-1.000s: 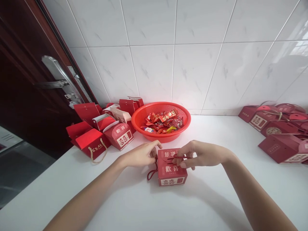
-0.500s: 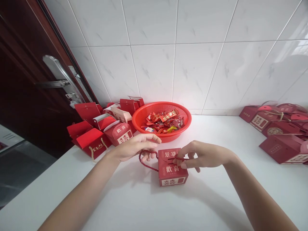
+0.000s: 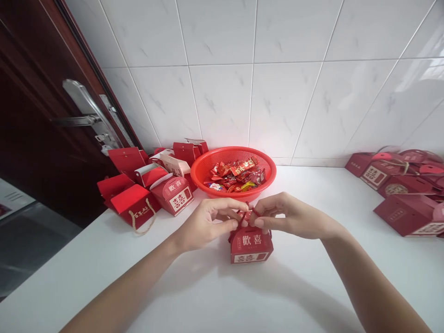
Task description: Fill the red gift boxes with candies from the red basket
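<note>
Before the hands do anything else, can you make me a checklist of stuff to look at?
1. Red box standing on the white table: ok.
2. Right hand holding the red cord: ok, it's pinched in the fingers.
3. Left hand by the cord: ok, though its exact grip is cannot tell.
4. Cord tied in a knot: cannot tell, the fingers hide it.
5. Red basket out of the way: ok, it sits behind the box.
</note>
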`<state>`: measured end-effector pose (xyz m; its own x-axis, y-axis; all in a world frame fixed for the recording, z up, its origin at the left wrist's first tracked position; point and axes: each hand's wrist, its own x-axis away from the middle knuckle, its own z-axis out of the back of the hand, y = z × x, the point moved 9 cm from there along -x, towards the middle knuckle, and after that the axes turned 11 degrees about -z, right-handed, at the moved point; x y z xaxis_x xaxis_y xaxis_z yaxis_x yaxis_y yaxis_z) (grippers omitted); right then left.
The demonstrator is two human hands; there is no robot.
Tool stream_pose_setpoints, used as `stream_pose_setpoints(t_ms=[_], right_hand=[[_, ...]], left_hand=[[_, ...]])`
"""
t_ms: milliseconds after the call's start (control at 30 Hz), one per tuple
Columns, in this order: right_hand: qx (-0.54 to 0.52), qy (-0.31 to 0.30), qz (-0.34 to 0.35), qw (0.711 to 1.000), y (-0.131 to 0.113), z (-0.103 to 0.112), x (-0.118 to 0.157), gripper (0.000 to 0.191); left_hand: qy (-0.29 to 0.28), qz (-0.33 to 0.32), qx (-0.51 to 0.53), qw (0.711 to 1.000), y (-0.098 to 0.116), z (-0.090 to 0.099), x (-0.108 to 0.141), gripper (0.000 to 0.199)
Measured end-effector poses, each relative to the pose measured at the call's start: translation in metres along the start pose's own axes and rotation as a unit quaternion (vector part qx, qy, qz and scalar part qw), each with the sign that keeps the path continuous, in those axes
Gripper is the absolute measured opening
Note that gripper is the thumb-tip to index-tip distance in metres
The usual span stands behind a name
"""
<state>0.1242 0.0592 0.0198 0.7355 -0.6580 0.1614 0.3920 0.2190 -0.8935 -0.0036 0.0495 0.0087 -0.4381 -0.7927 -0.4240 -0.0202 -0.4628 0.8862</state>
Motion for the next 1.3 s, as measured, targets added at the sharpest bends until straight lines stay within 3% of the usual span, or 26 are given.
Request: stream_pose_setpoints(t_ms=[167,333,433,600,800,1000,1100,1300], right_hand=[[-0.044,0.054,0.012,0.998,-0.008,0.002,0.002,0.031],[-0.059,0.107,0.007,0.993,-0.013,0.006,0.005,0.026],[-0.056,0.129,0.009,0.99,-0.016,0.006,0.007,0.025],[-0.057,0.153,0.011,0.987,-0.019,0.002,0.008,0.02],[-0.037,0.213,-0.008,0.976,-0.019,0.006,0.013,0.02],[-0.014,0.182,-0.041,0.982,-0.014,-0.005,0.01,0.026],[-0.008,0.205,-0.06,0.977,-0.01,-0.005,0.008,0.025],[-0.104,0.21,-0.018,0.972,-0.013,0.001,0.008,0.014]], left_hand=[[0.024,-0.121,-0.122,0.985,0.023,0.002,0.001,0.028],[0.051,-0.272,-0.218,0.936,0.046,-0.005,0.006,0.042],[0.067,-0.307,-0.244,0.918,0.047,-0.007,0.01,0.049],[0.088,-0.314,-0.26,0.909,0.045,-0.007,0.016,0.052],[0.053,-0.253,-0.258,0.931,0.033,-0.014,0.014,0.055],[0.058,-0.217,-0.249,0.942,0.027,-0.019,0.012,0.062],[0.055,-0.202,-0.251,0.945,0.026,-0.021,0.011,0.062],[0.051,-0.194,-0.267,0.943,0.025,-0.02,0.009,0.056]])
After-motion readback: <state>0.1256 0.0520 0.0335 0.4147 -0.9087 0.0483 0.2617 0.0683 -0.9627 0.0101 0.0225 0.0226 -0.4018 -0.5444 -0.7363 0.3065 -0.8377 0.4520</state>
